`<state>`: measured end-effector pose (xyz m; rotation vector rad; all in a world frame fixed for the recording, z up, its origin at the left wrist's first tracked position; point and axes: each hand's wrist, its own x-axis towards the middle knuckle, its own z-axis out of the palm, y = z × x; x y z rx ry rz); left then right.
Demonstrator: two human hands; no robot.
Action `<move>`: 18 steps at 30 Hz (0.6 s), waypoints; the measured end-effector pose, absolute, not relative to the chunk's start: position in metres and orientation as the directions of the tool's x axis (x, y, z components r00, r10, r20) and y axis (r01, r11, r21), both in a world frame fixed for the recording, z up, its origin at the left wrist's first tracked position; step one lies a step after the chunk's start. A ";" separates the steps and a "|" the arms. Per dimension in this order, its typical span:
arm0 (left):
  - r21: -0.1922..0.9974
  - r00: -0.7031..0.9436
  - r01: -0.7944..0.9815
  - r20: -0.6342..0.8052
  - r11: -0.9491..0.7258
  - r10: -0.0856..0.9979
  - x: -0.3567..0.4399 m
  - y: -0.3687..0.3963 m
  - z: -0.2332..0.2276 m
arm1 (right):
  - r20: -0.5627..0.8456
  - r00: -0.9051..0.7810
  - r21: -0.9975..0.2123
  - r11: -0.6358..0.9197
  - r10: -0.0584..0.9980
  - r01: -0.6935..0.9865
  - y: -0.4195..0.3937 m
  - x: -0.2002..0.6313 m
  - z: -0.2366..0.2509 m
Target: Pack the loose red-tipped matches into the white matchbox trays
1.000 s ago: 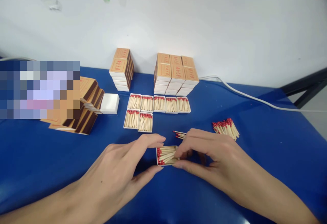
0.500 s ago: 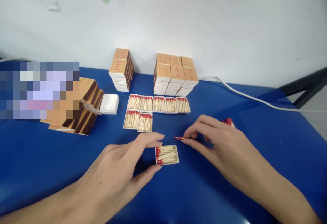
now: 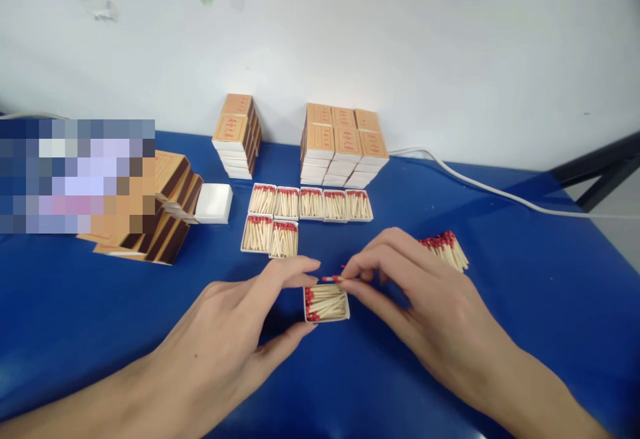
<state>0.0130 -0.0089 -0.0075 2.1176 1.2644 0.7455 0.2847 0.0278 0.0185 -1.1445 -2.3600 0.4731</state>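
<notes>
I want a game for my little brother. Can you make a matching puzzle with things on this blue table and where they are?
Things:
1 tray of matches
2 loose pile of matches
3 single match
4 empty white tray

Places:
A pinched in the right hand
B beside the slanted sleeves
C between the left hand fingers
D behind the right hand

Pairs: 1-C, 2-D, 3-A, 4-B
</notes>
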 end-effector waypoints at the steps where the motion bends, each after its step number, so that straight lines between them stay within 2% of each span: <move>1: 0.701 0.400 0.589 0.177 -0.401 0.899 0.013 -0.008 -0.008 | 0.264 -0.570 -0.495 0.616 0.778 0.613 0.026 0.283 0.019; 5: 0.697 0.413 0.588 0.178 -0.411 0.893 0.012 -0.008 -0.009 | 0.293 -0.671 -0.363 0.728 0.681 0.581 0.023 0.280 0.018; 8: 0.684 0.421 0.598 0.176 -0.418 0.890 0.012 -0.008 -0.009 | 0.282 -0.699 -0.293 0.753 0.657 0.590 0.022 0.279 0.015; 13: 0.639 0.443 0.623 0.186 -0.450 0.877 0.013 -0.010 -0.008 | 0.283 -0.685 -0.393 0.733 0.671 0.555 0.019 0.276 0.009; 18: 0.664 0.441 0.606 0.179 -0.438 0.880 0.011 -0.010 -0.008 | 0.254 -0.622 -0.524 0.646 0.740 0.555 0.021 0.279 0.016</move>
